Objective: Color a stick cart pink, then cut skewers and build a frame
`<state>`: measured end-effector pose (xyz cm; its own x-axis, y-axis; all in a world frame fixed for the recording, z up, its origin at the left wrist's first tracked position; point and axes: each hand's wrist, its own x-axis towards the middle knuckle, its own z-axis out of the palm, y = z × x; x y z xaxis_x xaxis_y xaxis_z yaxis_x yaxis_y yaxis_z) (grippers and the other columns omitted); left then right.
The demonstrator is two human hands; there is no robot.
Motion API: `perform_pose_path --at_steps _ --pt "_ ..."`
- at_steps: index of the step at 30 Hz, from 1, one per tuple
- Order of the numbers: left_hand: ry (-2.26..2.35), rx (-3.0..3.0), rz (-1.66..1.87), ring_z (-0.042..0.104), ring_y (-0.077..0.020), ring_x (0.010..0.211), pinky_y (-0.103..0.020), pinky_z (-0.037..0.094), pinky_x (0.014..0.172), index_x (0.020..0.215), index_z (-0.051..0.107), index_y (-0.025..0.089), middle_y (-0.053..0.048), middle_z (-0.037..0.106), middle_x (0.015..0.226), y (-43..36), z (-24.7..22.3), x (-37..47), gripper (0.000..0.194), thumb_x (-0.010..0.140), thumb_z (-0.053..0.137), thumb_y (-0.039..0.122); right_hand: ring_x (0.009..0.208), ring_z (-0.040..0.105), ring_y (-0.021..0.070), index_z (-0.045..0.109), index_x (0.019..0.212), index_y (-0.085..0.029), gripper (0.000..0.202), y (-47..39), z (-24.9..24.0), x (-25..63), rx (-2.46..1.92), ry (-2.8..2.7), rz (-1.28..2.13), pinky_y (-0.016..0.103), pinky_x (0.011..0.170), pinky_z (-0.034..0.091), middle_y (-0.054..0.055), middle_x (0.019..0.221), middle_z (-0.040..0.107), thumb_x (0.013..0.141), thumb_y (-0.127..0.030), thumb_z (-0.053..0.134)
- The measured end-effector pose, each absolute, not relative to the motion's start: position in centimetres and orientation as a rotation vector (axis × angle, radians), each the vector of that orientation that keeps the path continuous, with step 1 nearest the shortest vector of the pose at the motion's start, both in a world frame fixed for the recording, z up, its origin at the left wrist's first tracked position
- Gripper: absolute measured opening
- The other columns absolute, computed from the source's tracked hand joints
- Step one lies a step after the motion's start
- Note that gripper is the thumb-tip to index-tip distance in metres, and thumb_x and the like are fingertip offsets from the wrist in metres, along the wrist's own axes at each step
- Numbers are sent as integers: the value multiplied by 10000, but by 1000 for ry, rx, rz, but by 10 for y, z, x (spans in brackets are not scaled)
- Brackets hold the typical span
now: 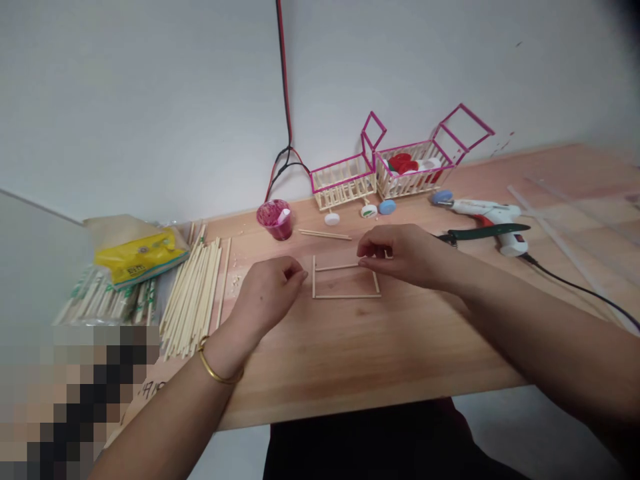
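Four-sided, a small frame of thin wooden sticks (347, 297) lies flat on the wooden table. My left hand (270, 293) is closed in a pinch just left of the frame, apart from its left stick; whatever the fingertips hold, if anything, cannot be made out. At the frame's upper right corner, my right hand (403, 253) has curled fingers, with the thumb tip at the end of the upper stick (337, 267). The right hand partly hides that corner. Two loose sticks (325, 235) lie behind the frame.
Pink-trimmed stick carts (345, 181) stand by the wall; the right one (415, 170) holds bottle caps. A pink-stained cup (276, 220) is left of them. Glue gun (493, 213) and green-handled pliers (490, 232) lie right. Loose sticks (195, 293) and a yellow package (140, 257) lie left.
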<state>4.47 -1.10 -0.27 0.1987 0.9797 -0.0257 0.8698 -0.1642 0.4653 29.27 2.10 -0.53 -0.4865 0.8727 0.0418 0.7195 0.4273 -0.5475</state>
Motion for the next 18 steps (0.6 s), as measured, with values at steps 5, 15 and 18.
perform_pose_path --at_steps 5,15,18 --pt "1731 2108 271 563 -147 629 -259 347 574 703 673 177 -31 664 679 -19 -12 47 237 819 492 275 780 582 162 658 903 -161 159 20 -19 280 -1225 -2433 563 276 716 434 77 918 640 819 -224 539" --pt "1692 2212 248 584 -162 633 -274 382 569 680 658 167 -51 673 687 -20 -14 53 243 830 492 262 816 582 199 679 852 -176 165 25 -27 279 -1265 -2496 599 298 726 416 72 853 661 813 -240 532" --pt "1708 2212 226 594 -176 658 -285 396 590 692 661 168 -56 680 705 -20 -15 54 230 830 498 255 802 581 197 680 840 -176 170 25 -27 278 -1245 -2501 606 297 718 413 69 840 663 818 -240 524"
